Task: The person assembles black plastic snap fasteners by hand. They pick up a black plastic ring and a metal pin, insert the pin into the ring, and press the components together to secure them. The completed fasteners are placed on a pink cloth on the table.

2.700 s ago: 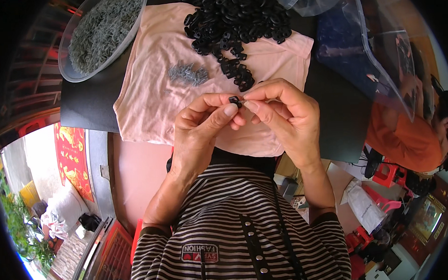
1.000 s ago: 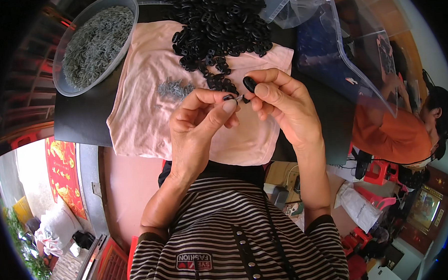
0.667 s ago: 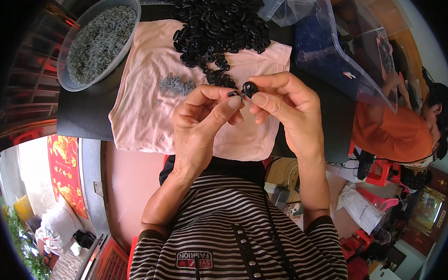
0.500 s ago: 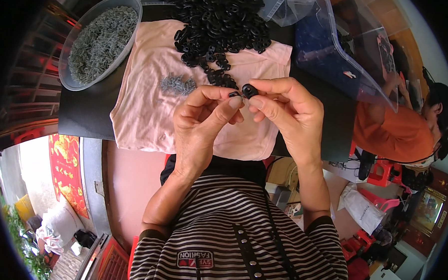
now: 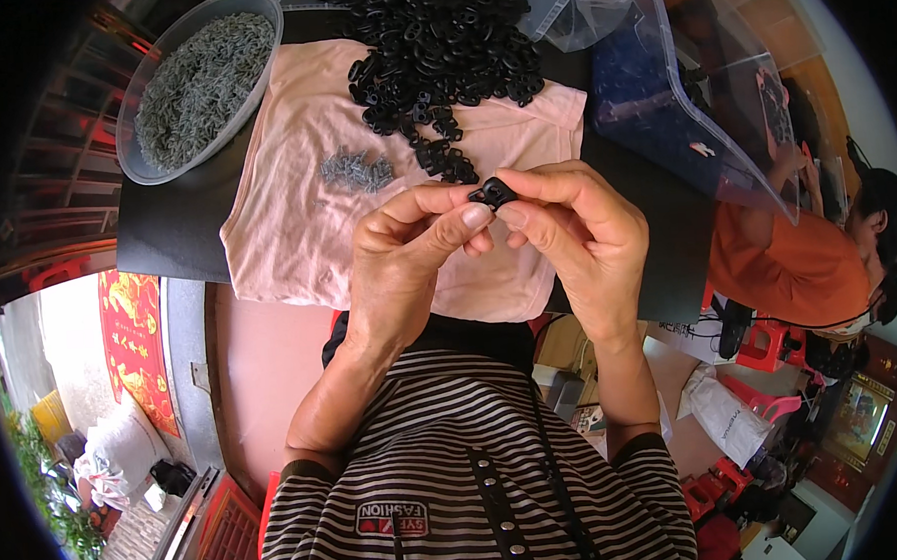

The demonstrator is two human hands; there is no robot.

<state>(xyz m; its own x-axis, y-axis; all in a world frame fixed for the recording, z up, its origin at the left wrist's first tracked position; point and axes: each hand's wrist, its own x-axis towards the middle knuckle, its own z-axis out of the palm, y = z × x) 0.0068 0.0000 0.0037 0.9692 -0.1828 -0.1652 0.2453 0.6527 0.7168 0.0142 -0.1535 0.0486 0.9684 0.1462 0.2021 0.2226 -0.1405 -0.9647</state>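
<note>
My left hand [image 5: 395, 252] and my right hand [image 5: 592, 249] meet over the pink cloth [image 5: 286, 222], thumbs and fingertips pinched. Between the right fingertips is a black plastic cord lock body [image 5: 497, 191], rounded and with a hole. The left fingertips grip a smaller black plastic piece [image 5: 476, 195] right against it; the fingers partly cover both, and I cannot make out whether one sits inside the other. Just beyond the left hand lies a small heap of grey metal springs [image 5: 357, 171]. Several loose black cord lock parts [image 5: 445, 160] trail toward my hands from a large heap [image 5: 448, 40].
A clear bowl [image 5: 154, 179] full of grey springs stands at the far left of the black table [image 5: 171, 232]. On the right are a clear plastic bin [image 5: 675, 85] and a crumpled plastic bag [image 5: 597, 13]. Another person in an orange top [image 5: 803, 269] sits at the right.
The two black pieces, slightly apart before with something thin between them, have come together. The right hand's piece has turned and its hole now shows.
</note>
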